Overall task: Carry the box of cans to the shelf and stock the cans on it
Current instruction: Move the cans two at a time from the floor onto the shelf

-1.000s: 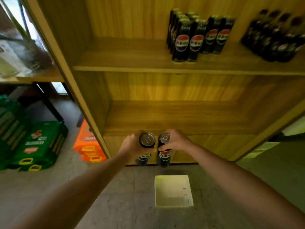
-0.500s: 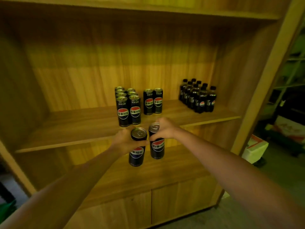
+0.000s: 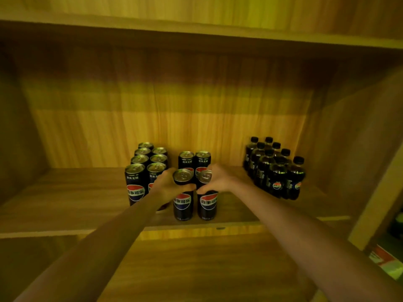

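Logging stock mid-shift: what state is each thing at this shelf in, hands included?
left can: upright, sealed, at the front of the shelf; contact unclear.
right can: upright, sealed, beside it.
left hand: grips left can near its top.
right hand: grips right can near its top.
can block: upright, two columns.
can pair: upright, behind held cans.
bottles: upright, capped, clustered right.

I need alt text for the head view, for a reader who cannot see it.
The left hand grips one black can and the right hand a second can, upright side by side at the front of a wooden shelf. Behind stand two more cans, a block of cans at left and dark bottles at right.
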`<state>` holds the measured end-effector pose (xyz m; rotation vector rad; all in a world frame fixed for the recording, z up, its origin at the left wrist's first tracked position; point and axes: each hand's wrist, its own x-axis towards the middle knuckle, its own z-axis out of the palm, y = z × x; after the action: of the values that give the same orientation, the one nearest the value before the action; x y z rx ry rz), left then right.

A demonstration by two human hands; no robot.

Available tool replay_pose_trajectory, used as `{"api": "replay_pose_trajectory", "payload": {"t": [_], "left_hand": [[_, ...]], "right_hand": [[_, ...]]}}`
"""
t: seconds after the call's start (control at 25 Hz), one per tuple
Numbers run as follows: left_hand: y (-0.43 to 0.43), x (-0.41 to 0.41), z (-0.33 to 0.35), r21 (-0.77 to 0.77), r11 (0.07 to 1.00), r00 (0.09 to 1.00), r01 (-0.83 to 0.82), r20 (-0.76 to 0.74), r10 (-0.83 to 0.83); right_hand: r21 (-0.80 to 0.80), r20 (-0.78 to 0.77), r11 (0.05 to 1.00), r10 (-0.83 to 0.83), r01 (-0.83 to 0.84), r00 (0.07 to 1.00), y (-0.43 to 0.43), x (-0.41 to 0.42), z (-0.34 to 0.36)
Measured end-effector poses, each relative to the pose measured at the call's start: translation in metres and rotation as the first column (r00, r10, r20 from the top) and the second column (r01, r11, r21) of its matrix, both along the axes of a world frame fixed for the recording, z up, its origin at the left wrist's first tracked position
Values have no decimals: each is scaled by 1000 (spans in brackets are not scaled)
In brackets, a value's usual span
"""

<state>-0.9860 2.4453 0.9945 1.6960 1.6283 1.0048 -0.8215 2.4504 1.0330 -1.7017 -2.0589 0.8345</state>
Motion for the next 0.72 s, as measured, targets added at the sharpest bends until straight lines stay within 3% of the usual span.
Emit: {"api": "replay_pose_trajectory", "payload": {"t": [0.56, 0.72], "left_hand": [[62, 13, -17, -2, 997, 997, -74, 26, 75], [48, 20, -47, 27, 999, 962, -42, 271, 34]], "right_hand": [[-57, -131, 997, -53, 46, 990, 52, 6, -7], [-26, -155, 998, -66, 63, 986, 46, 26, -32]]}}
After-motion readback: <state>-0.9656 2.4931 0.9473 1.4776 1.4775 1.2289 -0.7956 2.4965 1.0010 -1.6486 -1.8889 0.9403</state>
